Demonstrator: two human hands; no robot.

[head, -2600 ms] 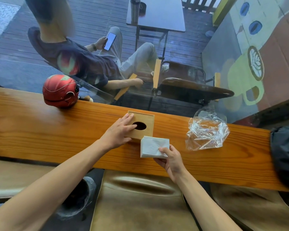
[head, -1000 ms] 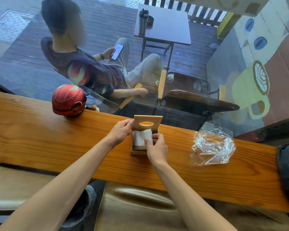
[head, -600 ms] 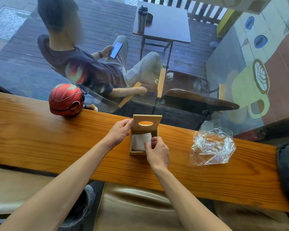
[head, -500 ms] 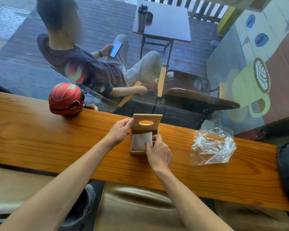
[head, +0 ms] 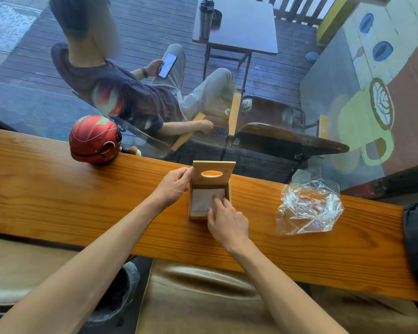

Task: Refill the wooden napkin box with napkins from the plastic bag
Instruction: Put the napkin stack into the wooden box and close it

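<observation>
On the wooden counter (head: 58, 201), the wooden napkin box (head: 209, 214) is seen open at the centre. The right hand (head: 227, 224), at 5 o'clock of the box, is laid with spread fingers flat on the white napkins (head: 202, 201) inside, pressing without grasping. At 10 o'clock, the left hand (head: 175, 183) is pinched on the edge of the raised lid (head: 214, 173), which is held upright. The crumpled plastic bag (head: 310, 206) lies at 3 o'clock, well apart. A red helmet (head: 94, 139) rests at 10 o'clock, farther off.
</observation>
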